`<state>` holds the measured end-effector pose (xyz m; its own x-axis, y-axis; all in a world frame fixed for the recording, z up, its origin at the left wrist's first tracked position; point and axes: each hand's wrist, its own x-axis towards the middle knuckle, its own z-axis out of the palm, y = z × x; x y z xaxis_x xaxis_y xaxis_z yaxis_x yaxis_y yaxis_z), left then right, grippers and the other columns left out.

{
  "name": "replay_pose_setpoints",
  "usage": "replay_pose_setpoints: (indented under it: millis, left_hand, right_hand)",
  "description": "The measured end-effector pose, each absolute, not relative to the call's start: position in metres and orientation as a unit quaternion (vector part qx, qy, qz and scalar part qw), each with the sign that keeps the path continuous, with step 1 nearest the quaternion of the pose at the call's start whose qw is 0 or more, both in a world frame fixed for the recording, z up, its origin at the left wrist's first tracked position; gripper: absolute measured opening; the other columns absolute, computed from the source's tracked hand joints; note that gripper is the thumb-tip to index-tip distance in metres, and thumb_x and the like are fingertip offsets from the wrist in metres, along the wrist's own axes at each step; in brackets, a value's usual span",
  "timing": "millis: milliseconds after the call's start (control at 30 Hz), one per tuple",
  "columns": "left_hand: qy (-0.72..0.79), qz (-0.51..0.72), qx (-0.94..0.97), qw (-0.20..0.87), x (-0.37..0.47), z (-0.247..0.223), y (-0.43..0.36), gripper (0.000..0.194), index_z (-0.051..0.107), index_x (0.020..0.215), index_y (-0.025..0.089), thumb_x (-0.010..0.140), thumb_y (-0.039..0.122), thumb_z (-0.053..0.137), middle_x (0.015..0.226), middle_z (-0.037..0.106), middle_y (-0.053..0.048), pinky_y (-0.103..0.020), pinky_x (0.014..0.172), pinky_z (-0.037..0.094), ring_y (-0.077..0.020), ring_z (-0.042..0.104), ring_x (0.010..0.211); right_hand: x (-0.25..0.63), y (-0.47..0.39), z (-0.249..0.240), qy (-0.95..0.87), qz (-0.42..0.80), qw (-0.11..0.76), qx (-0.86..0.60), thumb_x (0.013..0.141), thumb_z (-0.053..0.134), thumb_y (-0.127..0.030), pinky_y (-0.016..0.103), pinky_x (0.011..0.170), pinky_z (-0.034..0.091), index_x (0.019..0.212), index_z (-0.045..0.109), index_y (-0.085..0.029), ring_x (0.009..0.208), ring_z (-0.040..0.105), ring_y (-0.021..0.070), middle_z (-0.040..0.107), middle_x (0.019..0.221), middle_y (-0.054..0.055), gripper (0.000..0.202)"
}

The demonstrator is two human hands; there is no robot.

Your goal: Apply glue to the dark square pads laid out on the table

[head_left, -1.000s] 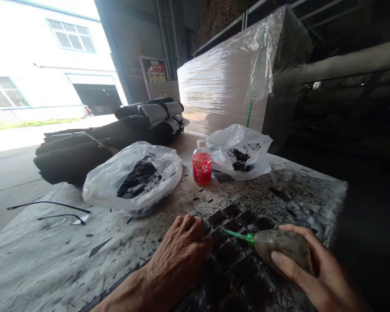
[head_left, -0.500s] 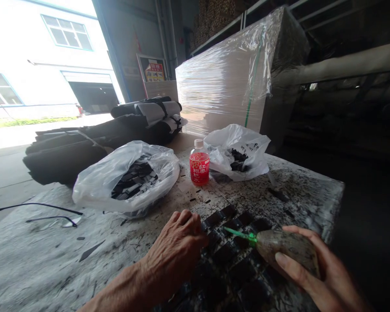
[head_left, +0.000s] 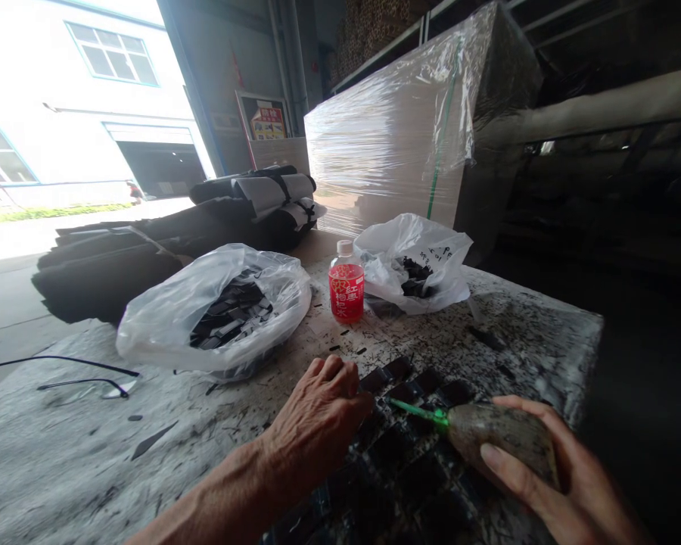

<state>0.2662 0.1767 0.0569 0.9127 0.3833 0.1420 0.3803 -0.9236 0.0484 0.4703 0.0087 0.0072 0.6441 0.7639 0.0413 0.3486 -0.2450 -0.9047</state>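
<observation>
My right hand (head_left: 567, 469) is wrapped round a dirty grey-brown squeeze bottle (head_left: 499, 439). Its thin green nozzle (head_left: 420, 412) points left over the rows of black pieces (head_left: 425, 477) laid out on the table. Knuckles up, my left hand (head_left: 323, 416) is curled at the left edge of these pieces. Its fingertips are hidden beneath it, so I cannot make out what they hold. The nozzle tip is a short way to the right of my left hand.
On the worktable (head_left: 545, 318), a plastic bag of black pieces (head_left: 147, 325) stands left of a red drink bottle (head_left: 346, 291). Another plastic bag (head_left: 448, 265) sits right of it. Black rolls (head_left: 107, 265) lie behind, near a wrapped stack (head_left: 386, 151). Black scraps dot the table.
My left hand has shifted slightly right and away from me over the black pieces. The right hand and the squeeze bottle stay almost in place. The view has moved a little.
</observation>
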Motion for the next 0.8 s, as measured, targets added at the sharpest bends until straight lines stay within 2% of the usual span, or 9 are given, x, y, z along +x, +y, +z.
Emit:
replay_pose_setpoints:
  millis: [300, 533, 800]
  left_hand:
    - [0.184, 0.050, 0.982, 0.000, 0.274, 0.056, 0.177, 0.027, 0.058, 0.096, 0.028, 0.078, 0.009, 0.054, 0.096, 0.048, -0.003, -0.039, 0.074, 0.033, -0.0236, 0.039, 0.090]
    - [0.166, 0.047, 0.985, -0.004, 0.276, 0.049, 0.183, 0.021, 0.057, 0.094, 0.028, 0.081, 0.012, 0.053, 0.096, 0.048, -0.003, -0.039, 0.074, 0.033, -0.0236, 0.040, 0.090]
    - [0.173, 0.060, 0.983, -0.006, 0.280, 0.059, 0.182, 0.018, 0.058, 0.092, 0.027, 0.086, 0.013, 0.048, 0.095, 0.049, -0.002, -0.039, 0.075, 0.032, -0.0227, 0.040, 0.090]
  right_hand:
    - [0.467, 0.011, 0.010, -0.346, 0.194, 0.499, -0.770, 0.067, 0.058, -0.066, 0.024, 0.069, 0.054, 0.110, 0.052, -0.027, 0.098, 0.062, 0.0265, 0.066, 0.103, 0.004, 0.057]
    - [0.472, 0.009, 0.010, -0.367, 0.206, 0.498, -0.758, 0.071, 0.057, -0.063, 0.021, 0.069, 0.053, 0.111, 0.049, -0.027, 0.092, 0.064, 0.0230, 0.067, 0.096, 0.002, 0.054]
    - [0.476, 0.009, 0.008, -0.355, 0.182, 0.496, -0.772, 0.070, 0.057, -0.064, 0.024, 0.069, 0.054, 0.112, 0.051, -0.027, 0.099, 0.061, 0.0263, 0.066, 0.104, 0.003, 0.056]
